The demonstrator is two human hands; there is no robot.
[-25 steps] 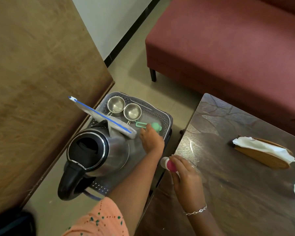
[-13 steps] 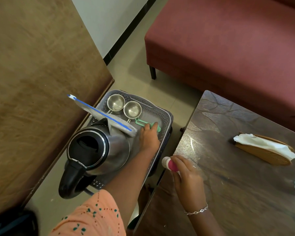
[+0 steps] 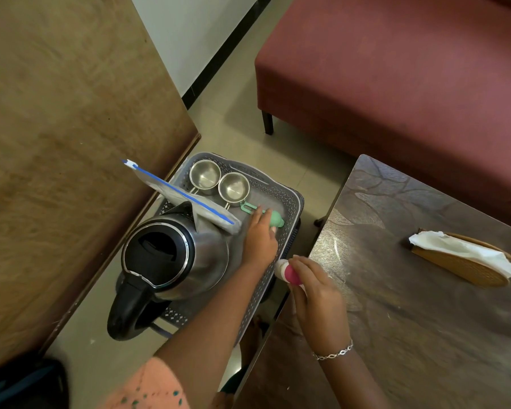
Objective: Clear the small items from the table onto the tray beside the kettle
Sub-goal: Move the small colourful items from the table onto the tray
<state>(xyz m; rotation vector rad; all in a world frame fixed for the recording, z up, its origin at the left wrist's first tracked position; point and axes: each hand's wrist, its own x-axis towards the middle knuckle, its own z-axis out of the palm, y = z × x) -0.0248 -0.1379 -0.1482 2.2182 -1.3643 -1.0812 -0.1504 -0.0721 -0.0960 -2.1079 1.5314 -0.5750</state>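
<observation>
Two hands | left hand [image 3: 260,240] covers green tool [image 3: 276,219], grip unclear | right hand [image 3: 316,293] pinches half-hidden pink bottle [image 3: 288,273]

A maroon upholstered sofa [image 3: 396,84] fills the upper right, standing on a short dark leg [image 3: 268,123] at its near left corner. In front of it lies a pale beige tiled floor [image 3: 236,134] with faint grout lines. At the top, a white wall [image 3: 189,28] meets the floor along a black skirting board [image 3: 219,59]. A large brown wood-grain panel [image 3: 56,143] takes up the whole left side. At the lower right stands a dark wooden table [image 3: 419,326] with a leaf-like pattern in its top. Soft light leaves a pale sheen near its left edge.
</observation>
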